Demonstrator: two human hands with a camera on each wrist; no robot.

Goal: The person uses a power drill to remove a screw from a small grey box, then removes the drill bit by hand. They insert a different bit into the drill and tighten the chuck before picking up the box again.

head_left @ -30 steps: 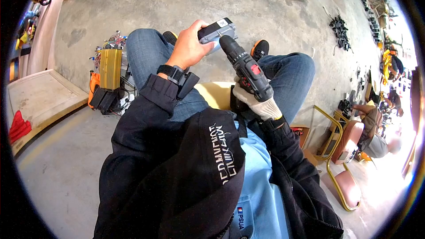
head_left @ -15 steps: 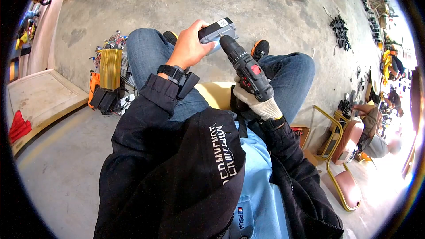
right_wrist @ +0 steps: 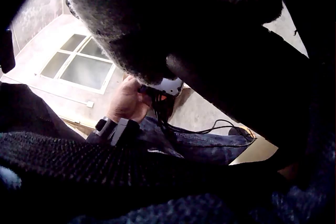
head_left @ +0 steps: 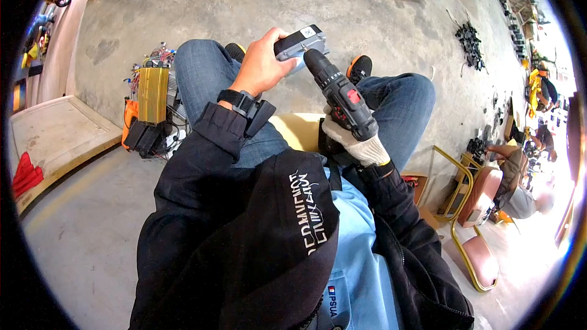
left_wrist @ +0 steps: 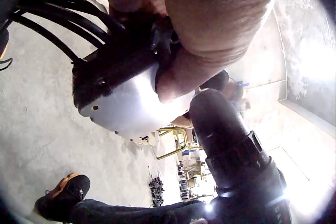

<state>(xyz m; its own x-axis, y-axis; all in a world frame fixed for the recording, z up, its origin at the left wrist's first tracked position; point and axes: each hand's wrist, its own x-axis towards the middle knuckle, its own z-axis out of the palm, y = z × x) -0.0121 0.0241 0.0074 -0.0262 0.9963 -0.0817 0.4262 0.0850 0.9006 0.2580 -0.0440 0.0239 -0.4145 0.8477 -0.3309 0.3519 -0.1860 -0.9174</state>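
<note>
Left hand (head_left: 262,64), bare, thumb and fingers curled round one silver-and-black metal housing (head_left: 301,43) above grey concrete floor (head_left: 202,0), which runs far beyond. Right hand (head_left: 361,145), gloved in white knit, wraps one black-and-red cordless drill (head_left: 343,99); chuck near housing's right edge, tip contact unclear. Two dark shoes (head_left: 359,68), left partly hidden. Black cables (left_wrist: 60,22), at least three, cut off.

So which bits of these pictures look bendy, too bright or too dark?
Head view: concrete floor bending towards round black edges, the far right washed out white; left wrist view: strong glare on the metal case and small bright glints by the drill; right wrist view: gloved right hand mostly in deep shadow.
</note>
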